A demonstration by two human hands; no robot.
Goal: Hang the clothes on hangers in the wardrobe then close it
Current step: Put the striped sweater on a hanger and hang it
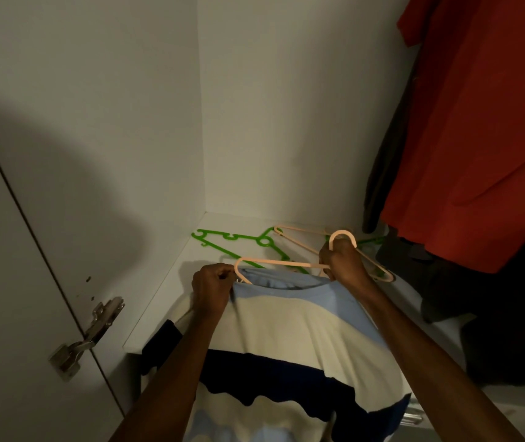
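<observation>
- Peach hanger [281,263] is going into the striped sweater [299,317]; right hand [344,260] is gripping its hook, left hand [211,290] is pinching the shoulder.
- Red shirt [478,129] is already hanging; this sweater and closing the wardrobe are remaining.

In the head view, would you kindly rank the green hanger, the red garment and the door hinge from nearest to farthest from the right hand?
Measured from the right hand:
1. Green hanger, lying on the wardrobe floor just to its left.
2. Red garment, hanging up and to its right.
3. Door hinge, far left on the open door, beyond the left hand.
</observation>
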